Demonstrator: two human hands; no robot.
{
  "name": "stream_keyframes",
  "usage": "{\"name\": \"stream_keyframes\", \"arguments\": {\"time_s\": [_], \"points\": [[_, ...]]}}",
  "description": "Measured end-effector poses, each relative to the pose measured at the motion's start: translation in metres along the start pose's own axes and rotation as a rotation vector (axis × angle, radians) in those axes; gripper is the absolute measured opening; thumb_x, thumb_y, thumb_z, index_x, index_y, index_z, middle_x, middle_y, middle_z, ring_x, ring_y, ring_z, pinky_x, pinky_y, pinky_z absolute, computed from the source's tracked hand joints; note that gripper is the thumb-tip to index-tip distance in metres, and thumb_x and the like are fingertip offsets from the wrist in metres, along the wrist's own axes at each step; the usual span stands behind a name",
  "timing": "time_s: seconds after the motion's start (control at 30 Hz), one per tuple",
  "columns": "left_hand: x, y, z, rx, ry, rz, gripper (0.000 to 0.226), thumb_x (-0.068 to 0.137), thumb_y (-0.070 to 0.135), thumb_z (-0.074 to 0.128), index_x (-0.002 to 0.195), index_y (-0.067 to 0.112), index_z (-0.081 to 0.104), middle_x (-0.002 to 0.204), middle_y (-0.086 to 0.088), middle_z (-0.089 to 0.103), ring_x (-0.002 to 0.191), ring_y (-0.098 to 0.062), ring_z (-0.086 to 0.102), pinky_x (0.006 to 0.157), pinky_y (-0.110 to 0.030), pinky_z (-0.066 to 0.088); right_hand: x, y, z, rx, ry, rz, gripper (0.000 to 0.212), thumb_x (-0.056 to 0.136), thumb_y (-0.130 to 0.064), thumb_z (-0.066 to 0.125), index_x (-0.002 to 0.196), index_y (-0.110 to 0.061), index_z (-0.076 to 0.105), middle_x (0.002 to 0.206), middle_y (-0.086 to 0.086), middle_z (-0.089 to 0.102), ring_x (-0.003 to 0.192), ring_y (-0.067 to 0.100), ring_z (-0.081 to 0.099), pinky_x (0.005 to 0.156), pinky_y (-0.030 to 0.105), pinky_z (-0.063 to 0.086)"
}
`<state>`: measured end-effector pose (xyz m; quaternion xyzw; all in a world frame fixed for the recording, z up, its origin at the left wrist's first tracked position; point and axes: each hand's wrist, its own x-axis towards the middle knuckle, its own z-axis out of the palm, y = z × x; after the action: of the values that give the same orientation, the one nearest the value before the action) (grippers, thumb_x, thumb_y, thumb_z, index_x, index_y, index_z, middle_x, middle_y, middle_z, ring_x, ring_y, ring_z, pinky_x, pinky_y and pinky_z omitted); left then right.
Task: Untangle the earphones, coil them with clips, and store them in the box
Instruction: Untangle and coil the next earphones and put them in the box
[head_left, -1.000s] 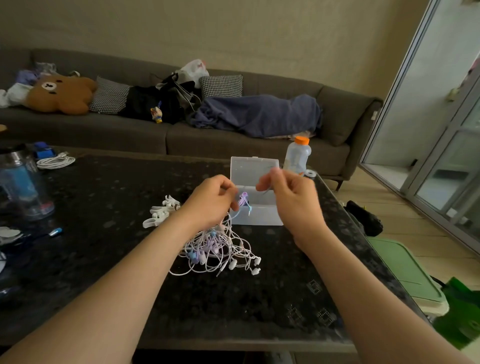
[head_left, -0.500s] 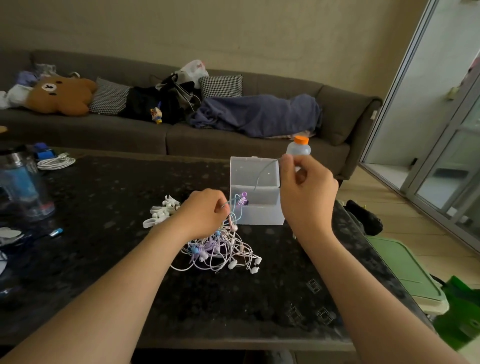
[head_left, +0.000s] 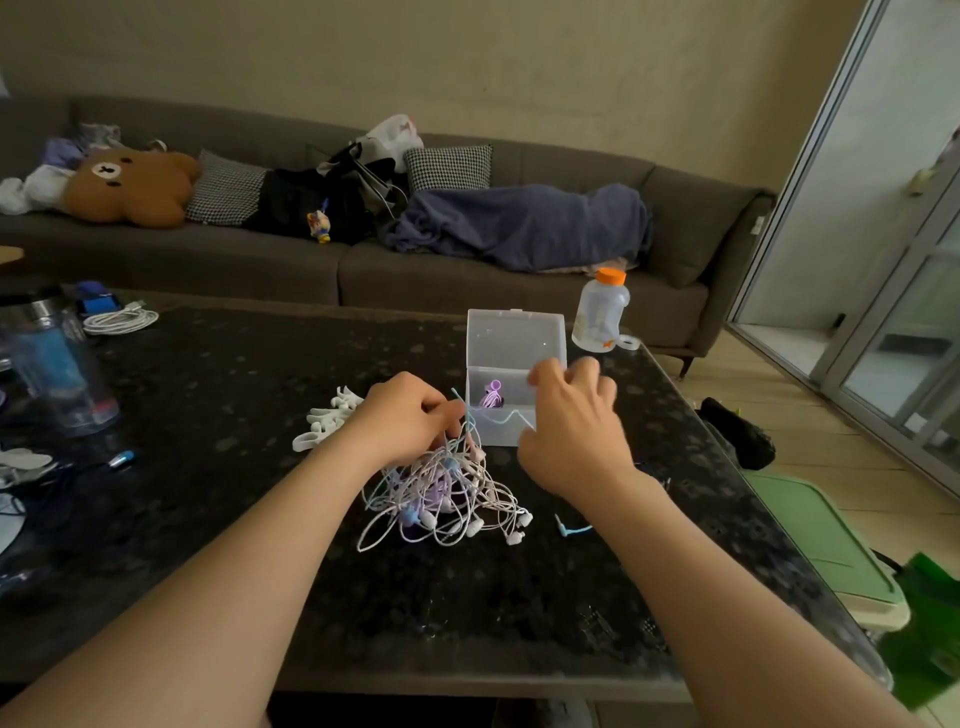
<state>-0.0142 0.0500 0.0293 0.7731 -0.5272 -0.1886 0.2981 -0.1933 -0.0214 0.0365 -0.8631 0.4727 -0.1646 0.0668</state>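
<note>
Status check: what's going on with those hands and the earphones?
Left hand grips earphone tangle. Right hand blurred, blue cord reaching it. Box open, nothing blocking.

Right hand (head_left: 571, 436) fingers (head_left: 589, 370) are motion-blurred at the box (head_left: 514, 335) front. Left hand (head_left: 408, 415) fingers are partly hidden in the earphones (head_left: 447, 499) beside it.

One camera on the person's head looks forward and down, close over the dark counter (head_left: 218, 519), toward the sofa (head_left: 260, 260).
</note>
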Motion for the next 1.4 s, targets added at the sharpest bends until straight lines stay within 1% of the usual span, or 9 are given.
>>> {"name": "stream_keyframes", "arguments": {"time_s": [0.1,0.2,0.3,0.4,0.7,0.9,1.07,1.2,1.4], "points": [[-0.001,0.003,-0.001,-0.179,-0.166,-0.041,0.039,0.107,0.048,0.055,0.1,0.018,0.079,0.09,-0.002,0.079,0.074,-0.016,0.074,0.067,-0.031,0.055,-0.001,-0.014,0.0,0.201,0.045,-0.243,0.042,0.096,-0.018,0.066,0.136,-0.025,0.054,0.136,0.004,0.044,0.128,0.025,0.043,0.107,0.038,0.045],[-0.002,0.005,0.002,-0.246,-0.315,-0.092,0.038,0.113,0.036,0.045,0.113,0.009,0.073,0.097,-0.007,0.08,0.078,-0.019,0.073,0.073,-0.035,0.057,-0.002,-0.019,0.009,0.214,-0.159,-0.324,0.044,0.101,-0.022,0.062,0.143,-0.024,0.052,0.132,0.003,0.063,0.12,0.025,0.058,0.101,0.035,0.048],[0.001,0.0,0.003,-0.167,-0.283,-0.068,0.032,0.109,0.006,0.043,0.109,0.011,0.075,0.103,-0.009,0.078,0.084,-0.019,0.074,0.077,-0.035,0.063,0.003,-0.007,0.019,0.114,-0.237,-0.291,0.043,0.097,-0.022,0.07,0.138,-0.028,0.059,0.117,0.004,0.071,0.102,0.025,0.068,0.098,0.046,0.058],[0.005,-0.005,0.0,0.105,-0.141,0.016,0.048,0.098,-0.009,0.049,0.114,0.026,0.077,0.119,0.005,0.071,0.107,-0.015,0.069,0.089,-0.032,0.061,0.008,0.005,0.019,0.013,-0.279,-0.266,0.036,0.095,-0.033,0.077,0.13,-0.029,0.067,0.119,0.0,0.07,0.104,0.021,0.066,0.106,0.045,0.053],[0.002,-0.016,0.003,0.281,-0.226,0.037,0.044,0.097,-0.005,0.053,0.116,0.032,0.064,0.114,0.008,0.064,0.102,-0.011,0.064,0.089,-0.032,0.06,0.006,0.018,0.01,0.037,-0.354,-0.376,0.024,0.08,-0.013,0.08,0.098,-0.028,0.072,0.101,-0.008,0.069,0.093,0.009,0.064,0.088,0.03,0.06],[0.004,-0.013,0.01,0.157,-0.252,-0.053,0.037,0.107,0.014,0.042,0.101,0.023,0.078,0.08,-0.003,0.069,0.067,-0.017,0.064,0.058,-0.029,0.049,0.009,0.026,0.016,-0.034,-0.317,-0.34,0.009,0.09,-0.03,0.075,0.091,-0.024,0.081,0.095,-0.006,0.075,0.085,0.014,0.07,0.086,0.034,0.063],[0.002,-0.013,0.015,0.135,-0.342,0.007,0.016,0.099,0.041,0.069,0.102,0.027,0.075,0.087,0.003,0.076,0.076,-0.011,0.071,0.07,-0.03,0.055,0.014,0.013,0.022,-0.274,-0.112,-0.312,0.037,0.104,-0.034,0.065,0.141,-0.028,0.061,0.137,0.007,0.066,0.119,0.033,0.068,0.101,0.049,0.059],[0.003,-0.011,0.016,0.106,-0.425,0.017,0.015,0.088,0.035,0.081,0.099,0.026,0.078,0.091,0.0,0.079,0.081,-0.012,0.074,0.076,-0.032,0.058,0.021,0.001,0.031,-0.293,-0.149,-0.48,0.039,0.099,-0.018,0.074,0.135,-0.031,0.069,0.135,0.003,0.063,0.112,0.031,0.069,0.095,0.048,0.061],[-0.004,-0.011,0.009,0.209,-0.52,-0.009,0.033,0.08,0.044,0.089,0.106,0.026,0.078,0.106,0.006,0.076,0.1,-0.015,0.071,0.095,-0.037,0.058,0.02,-0.002,0.034,-0.167,-0.281,-0.519,0.017,0.096,-0.031,0.077,0.112,-0.032,0.08,0.113,-0.002,0.074,0.098,0.024,0.069,0.09,0.042,0.061]]}}
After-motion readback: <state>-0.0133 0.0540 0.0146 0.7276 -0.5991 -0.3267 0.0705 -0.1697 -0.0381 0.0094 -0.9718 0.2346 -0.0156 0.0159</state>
